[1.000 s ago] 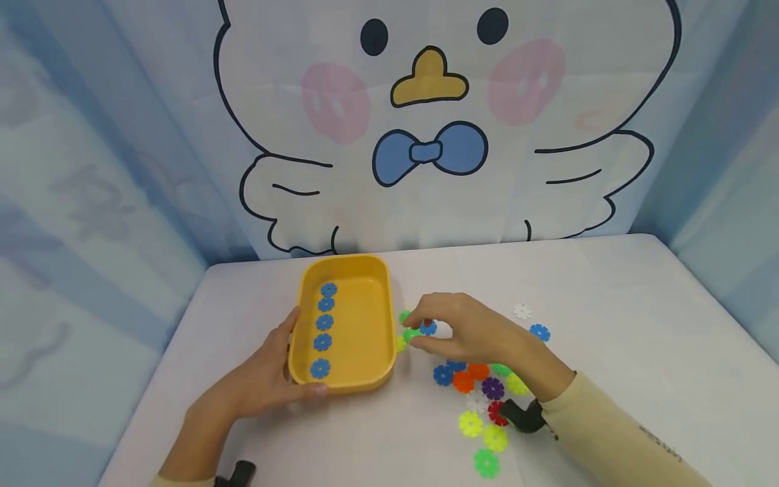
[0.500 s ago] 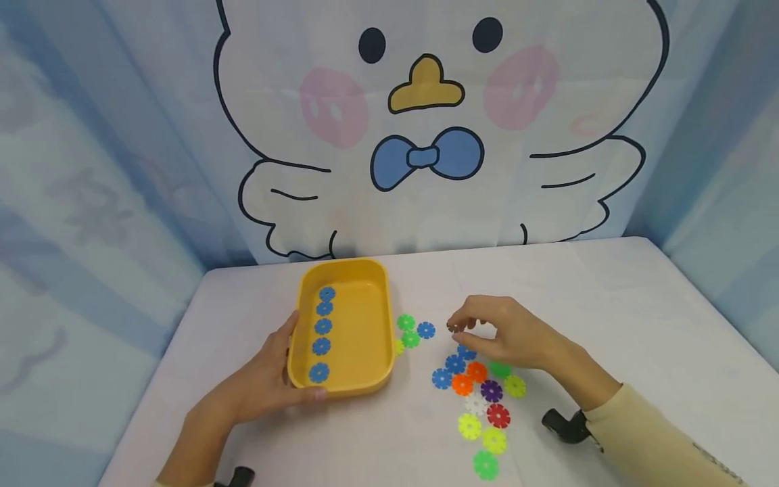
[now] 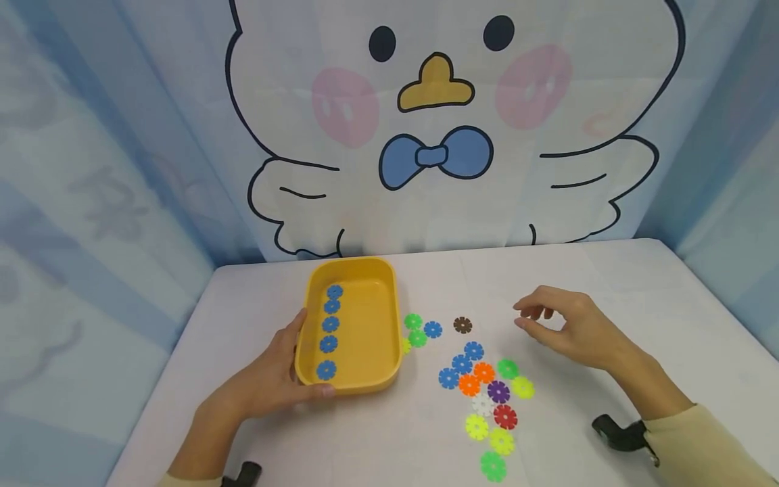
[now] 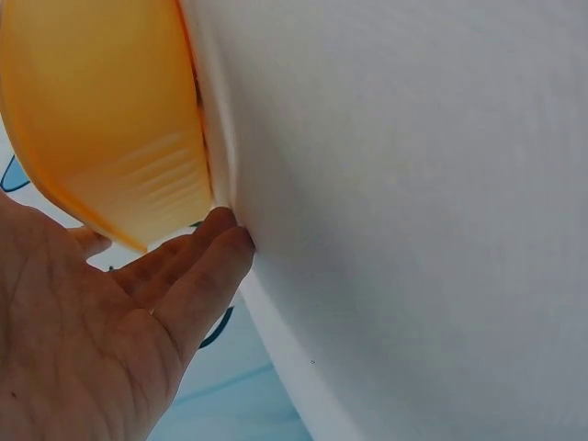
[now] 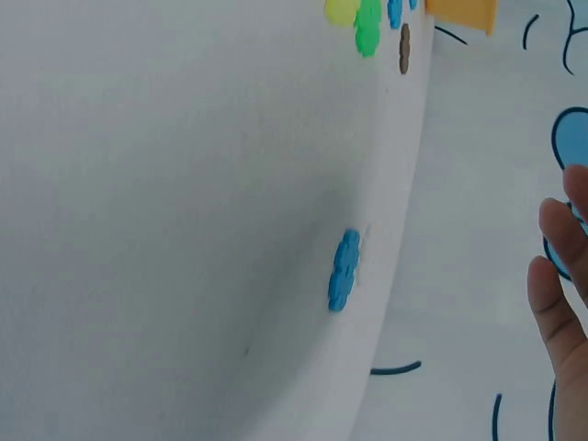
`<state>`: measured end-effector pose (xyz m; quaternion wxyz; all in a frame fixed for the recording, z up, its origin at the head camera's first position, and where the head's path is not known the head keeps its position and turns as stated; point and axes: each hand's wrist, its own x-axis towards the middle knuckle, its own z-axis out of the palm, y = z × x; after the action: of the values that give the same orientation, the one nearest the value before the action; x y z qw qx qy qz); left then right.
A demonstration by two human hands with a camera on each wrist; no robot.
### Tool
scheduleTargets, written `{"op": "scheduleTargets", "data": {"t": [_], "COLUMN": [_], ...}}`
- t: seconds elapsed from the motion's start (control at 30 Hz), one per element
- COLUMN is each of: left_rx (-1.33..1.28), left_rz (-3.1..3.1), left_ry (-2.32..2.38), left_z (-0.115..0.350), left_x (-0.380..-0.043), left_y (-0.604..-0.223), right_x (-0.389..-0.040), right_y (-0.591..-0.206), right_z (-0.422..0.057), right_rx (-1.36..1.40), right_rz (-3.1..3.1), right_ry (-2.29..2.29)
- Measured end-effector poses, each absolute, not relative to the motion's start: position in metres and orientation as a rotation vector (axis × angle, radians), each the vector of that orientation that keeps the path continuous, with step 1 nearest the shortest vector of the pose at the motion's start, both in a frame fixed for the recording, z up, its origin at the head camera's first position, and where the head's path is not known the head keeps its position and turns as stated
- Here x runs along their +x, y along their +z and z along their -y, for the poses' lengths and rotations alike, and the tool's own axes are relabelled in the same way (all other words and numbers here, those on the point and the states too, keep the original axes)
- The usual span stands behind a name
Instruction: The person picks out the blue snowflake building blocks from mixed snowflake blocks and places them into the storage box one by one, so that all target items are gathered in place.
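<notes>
My left hand (image 3: 264, 375) grips the near left corner of a yellow tray (image 3: 371, 325), thumb over the front rim and fingers along its side. The left wrist view has the tray (image 4: 101, 101) beside these fingers. Inside the tray, several blue snowflake discs (image 3: 328, 343) form a column at the left. My right hand (image 3: 569, 328) hovers over the table's right part, thumb and forefinger apart, no piece visible between them. Below it, a blue snowflake disc (image 5: 344, 271) lies on the table in the right wrist view; the hand hides it in the head view.
A brown disc (image 3: 462, 325) lies alone mid-table. Green discs (image 3: 416, 337) and a blue one (image 3: 433, 329) lie right of the tray. Nearer, a cluster holds orange (image 3: 469, 385), purple (image 3: 498, 391), red (image 3: 505, 416), white (image 3: 483, 404) and yellow (image 3: 502, 441) discs. A printed curtain (image 3: 426, 210) hangs behind.
My right hand has moved right, from beside the tray, past the brown disc, to over the table's right part. The brown disc is now uncovered. The left hand keeps its hold on the tray.
</notes>
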<state>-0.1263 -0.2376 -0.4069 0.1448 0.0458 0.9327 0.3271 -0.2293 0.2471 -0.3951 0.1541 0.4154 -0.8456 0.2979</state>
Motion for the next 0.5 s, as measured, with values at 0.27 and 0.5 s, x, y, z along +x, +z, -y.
{"op": "scheduleTargets", "data": {"t": [0.27, 0.5], "left_rx": [0.123, 0.11], "left_rz": [-2.676, -2.682], "left_ry": [0.949, 0.919], "left_z": [0.237, 0.239], "left_x": [-0.126, -0.125], "left_y": [-0.407, -0.407], "right_x": [-0.228, -0.226], "right_y": [-0.4, -0.405], "right_z": [-0.279, -0.3], "right_rx": [1.024, 0.895], "right_rz": [2.468, 2.523], "right_ry": [0.791, 0.769]}}
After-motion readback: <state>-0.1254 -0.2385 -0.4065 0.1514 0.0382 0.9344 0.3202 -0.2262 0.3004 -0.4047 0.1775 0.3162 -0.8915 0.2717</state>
